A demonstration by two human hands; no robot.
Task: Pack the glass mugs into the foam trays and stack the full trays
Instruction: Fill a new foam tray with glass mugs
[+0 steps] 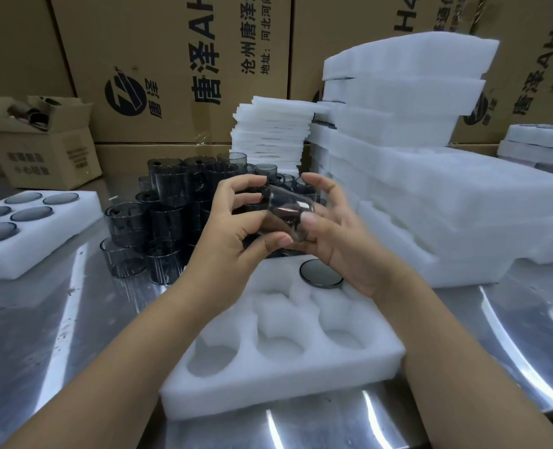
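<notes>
While the glass mug [284, 212] is held tilted on its side above the far end of the foam tray [281, 384], it is clamped between both hands: left hand [236, 228] curled round one end, right hand [333, 231] round the other.

Step judged: seating it in a free pocket. One seated mug [322, 274] is already sunk in the far right pocket, flat round face up. The rest are seen empty.

The held mug is best turned the same way, centred over a pocket and pressed straight down. Forcing is not advised, since foam edges may tear.

- **Glass:** smoky grey, smooth, cylindrical, likely slippery.
- **Foam:** white, soft, fuzzy-cut, round pockets.
- **Desk [58, 335]:** polished metal, glare-streaked.
- **Surroundings:** loose mug pile [171, 205] behind, full tray [41, 247] left, stacked trays [414, 189] right.
</notes>
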